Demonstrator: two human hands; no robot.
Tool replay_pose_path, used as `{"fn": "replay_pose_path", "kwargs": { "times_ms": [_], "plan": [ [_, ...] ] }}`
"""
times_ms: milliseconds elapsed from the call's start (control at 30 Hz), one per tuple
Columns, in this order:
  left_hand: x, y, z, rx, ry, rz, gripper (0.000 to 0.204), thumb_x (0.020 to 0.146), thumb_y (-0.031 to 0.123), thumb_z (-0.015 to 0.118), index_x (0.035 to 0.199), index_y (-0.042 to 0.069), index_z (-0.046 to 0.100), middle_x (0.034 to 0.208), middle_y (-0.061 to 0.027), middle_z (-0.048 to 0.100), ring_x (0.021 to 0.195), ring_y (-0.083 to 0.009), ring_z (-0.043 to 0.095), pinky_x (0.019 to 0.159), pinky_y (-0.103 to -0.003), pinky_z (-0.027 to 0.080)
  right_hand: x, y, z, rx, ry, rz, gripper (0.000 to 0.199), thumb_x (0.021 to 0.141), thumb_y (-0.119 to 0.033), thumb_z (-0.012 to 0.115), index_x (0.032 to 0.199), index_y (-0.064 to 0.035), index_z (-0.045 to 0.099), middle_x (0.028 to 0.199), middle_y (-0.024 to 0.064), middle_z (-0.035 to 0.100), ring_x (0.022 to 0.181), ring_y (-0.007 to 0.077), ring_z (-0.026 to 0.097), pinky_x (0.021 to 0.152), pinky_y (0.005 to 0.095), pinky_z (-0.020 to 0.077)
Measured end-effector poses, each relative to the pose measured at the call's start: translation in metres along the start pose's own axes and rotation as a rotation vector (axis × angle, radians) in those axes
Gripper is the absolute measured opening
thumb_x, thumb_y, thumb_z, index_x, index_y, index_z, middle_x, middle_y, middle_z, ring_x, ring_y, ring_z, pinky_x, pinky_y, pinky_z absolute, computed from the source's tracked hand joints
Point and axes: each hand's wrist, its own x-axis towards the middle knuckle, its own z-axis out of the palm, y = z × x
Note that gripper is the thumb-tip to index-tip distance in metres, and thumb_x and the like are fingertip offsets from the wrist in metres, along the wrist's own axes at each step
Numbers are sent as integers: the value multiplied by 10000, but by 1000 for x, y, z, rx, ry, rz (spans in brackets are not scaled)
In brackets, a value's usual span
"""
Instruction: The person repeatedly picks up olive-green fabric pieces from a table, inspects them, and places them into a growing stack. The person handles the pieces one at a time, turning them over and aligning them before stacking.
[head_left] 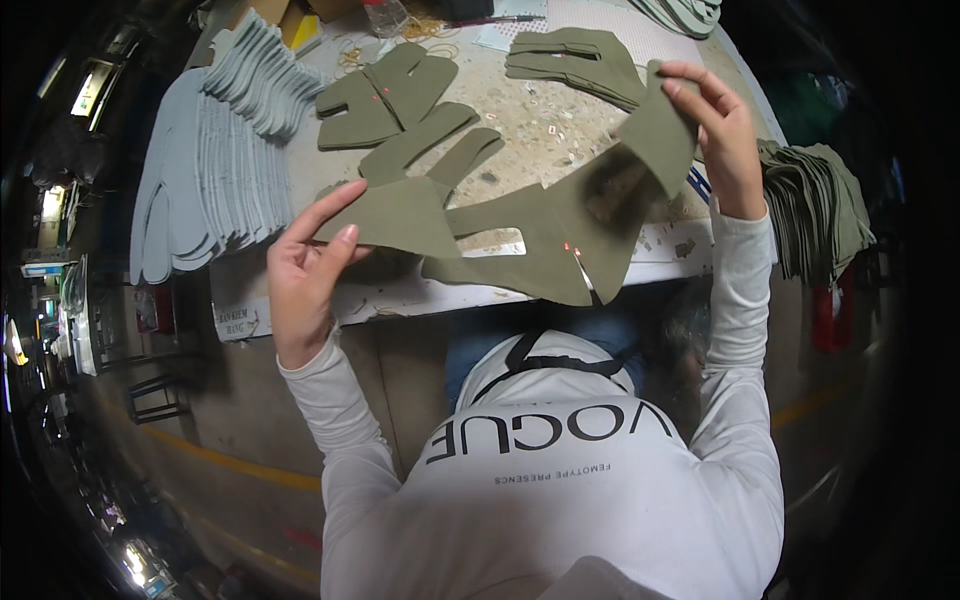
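My left hand (312,262) pinches a flat olive-green fabric piece (405,215) between thumb and fingers, near the table's front edge. Further right and higher, my right hand (728,135) grips the upper end of another olive fabric piece (662,135), which hangs curved from the fingers. Between the hands lies a larger olive cut piece (565,245) with a slot, a slit and small red marks; its front part overhangs the edge. Whether it joins the pieces in my hands, I cannot tell. Behind them rest loose olive strips (420,140) and slotted olive pieces (385,95).
Grey-blue cut pieces (225,170) stand in a tall row on the left. A stack of olive pieces (580,65) lies at the back, and another olive bundle (820,205) drapes over the right side. Paper scraps dot the worn table (500,150). A clear container (385,15) stands at the far edge.
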Motion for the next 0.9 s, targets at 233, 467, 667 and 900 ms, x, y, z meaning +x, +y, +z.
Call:
{"fn": "replay_pose_path", "kwargs": {
  "times_ms": [233, 467, 667, 900],
  "plan": [
    [-22, -27, 64, -90, 110, 140, 469, 894, -80, 582, 1350, -98, 474, 1300, -183, 579, 1014, -147, 648, 859, -264, 550, -65, 23, 18, 35, 120, -100, 274, 921, -93, 636, 1181, -13, 672, 1083, 19, 638, 881, 57, 607, 748, 180, 465],
    [-42, -92, 120, 69, 39, -295, 390, 869, -69, 648, 1254, -16, 612, 1100, -93, 602, 875, -113, 664, 753, -215, 542, -118, 64, 38, -91, 45, 196, 424, 858, 66, 639, 1277, 12, 606, 1041, -8, 475, 909, 54, 531, 728, 147, 401],
    [-50, -96, 120, -88, -11, -240, 407, 862, -64, 652, 1264, -27, 603, 1107, -97, 567, 846, -101, 668, 734, -204, 547, -131, 59, 29, -277, 38, 182, 451, 843, 71, 648, 1287, 8, 604, 1007, 2, 441, 811, 33, 471, 654, 154, 391],
    [-54, -92, 128, 42, -28, -184, 421, 836, -71, 668, 1250, 0, 630, 1012, -89, 578, 745, -52, 615, 692, -196, 544, -142, 56, 37, -295, 51, 172, 443, 848, 85, 624, 1283, 3, 611, 1056, 18, 481, 831, 44, 504, 660, 160, 421]
  ]
}}
